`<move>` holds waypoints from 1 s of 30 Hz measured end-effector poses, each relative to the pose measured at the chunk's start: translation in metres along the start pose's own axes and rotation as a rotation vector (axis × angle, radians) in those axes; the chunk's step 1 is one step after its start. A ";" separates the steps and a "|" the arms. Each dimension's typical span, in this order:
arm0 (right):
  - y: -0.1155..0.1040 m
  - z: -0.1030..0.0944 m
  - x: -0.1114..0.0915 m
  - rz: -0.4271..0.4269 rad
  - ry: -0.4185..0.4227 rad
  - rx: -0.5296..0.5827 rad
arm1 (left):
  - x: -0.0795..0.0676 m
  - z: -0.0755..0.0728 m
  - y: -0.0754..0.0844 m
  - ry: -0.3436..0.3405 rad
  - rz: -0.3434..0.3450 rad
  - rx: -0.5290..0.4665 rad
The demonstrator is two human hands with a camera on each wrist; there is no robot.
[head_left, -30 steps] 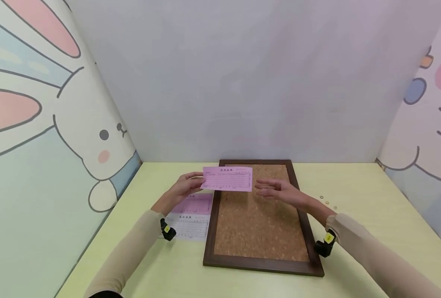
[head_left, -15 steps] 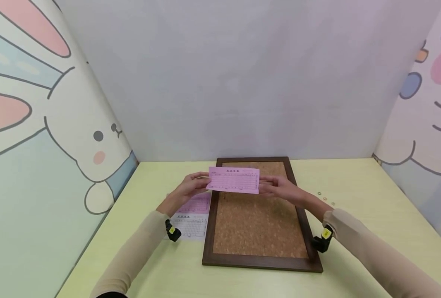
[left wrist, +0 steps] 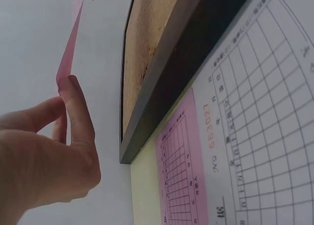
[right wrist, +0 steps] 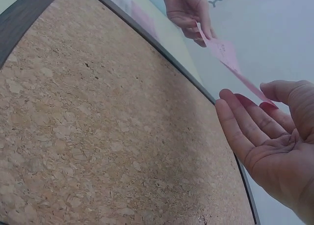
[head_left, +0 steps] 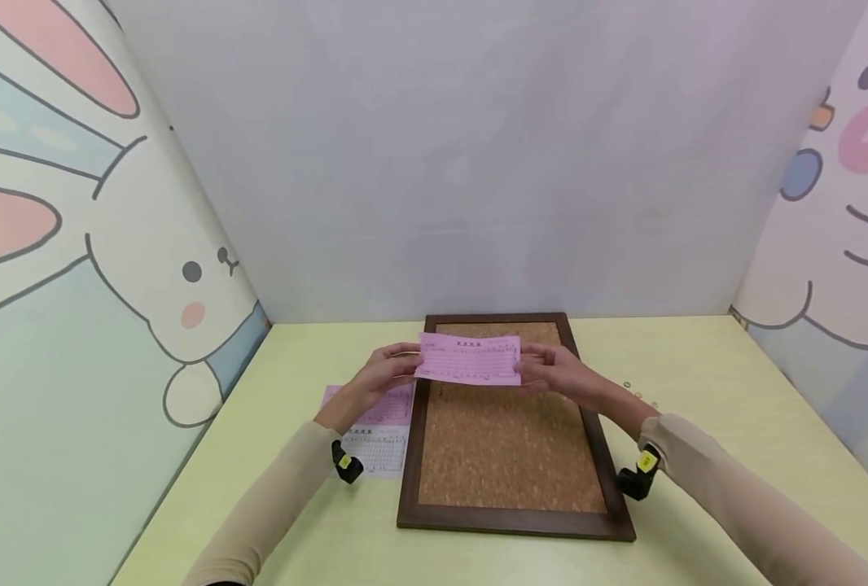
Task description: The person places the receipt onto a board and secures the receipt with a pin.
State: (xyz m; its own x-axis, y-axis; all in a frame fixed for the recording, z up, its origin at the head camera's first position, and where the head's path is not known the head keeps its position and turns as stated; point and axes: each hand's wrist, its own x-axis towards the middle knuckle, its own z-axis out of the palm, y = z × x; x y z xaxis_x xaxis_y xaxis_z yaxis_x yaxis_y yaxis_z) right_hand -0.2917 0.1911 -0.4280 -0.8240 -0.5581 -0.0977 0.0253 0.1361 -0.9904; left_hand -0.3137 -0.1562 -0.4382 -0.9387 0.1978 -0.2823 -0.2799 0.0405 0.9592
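i hold the pink slip [head_left: 468, 360] over the corkboard [head_left: 510, 456] — left hand [head_left: 381, 376] and right hand [head_left: 560, 378] each pinching a short end. likely light, limp, easily creased — best gripped at edges.

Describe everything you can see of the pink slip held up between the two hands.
The pink slip is a thin, wide rectangle that looks like paper. Its front carries a dark printed heading near the top and ruled lines below; the words are too small to read. It is slightly bowed rather than flat, with its long edges running side to side. It is held in the air above the far part of the cork board, left hand and right hand pinching opposite ends.
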 end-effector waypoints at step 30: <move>-0.004 -0.005 -0.008 0.089 0.228 -0.088 | -0.013 0.023 0.003 -0.048 0.031 -0.005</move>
State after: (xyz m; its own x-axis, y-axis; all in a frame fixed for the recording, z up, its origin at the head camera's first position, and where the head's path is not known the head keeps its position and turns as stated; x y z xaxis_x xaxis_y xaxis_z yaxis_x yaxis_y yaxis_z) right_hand -0.2886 0.1991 -0.4228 -0.9272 -0.3436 -0.1494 0.0619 0.2529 -0.9655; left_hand -0.2978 -0.1359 -0.4312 -0.9364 0.2453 -0.2509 -0.2516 0.0291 0.9674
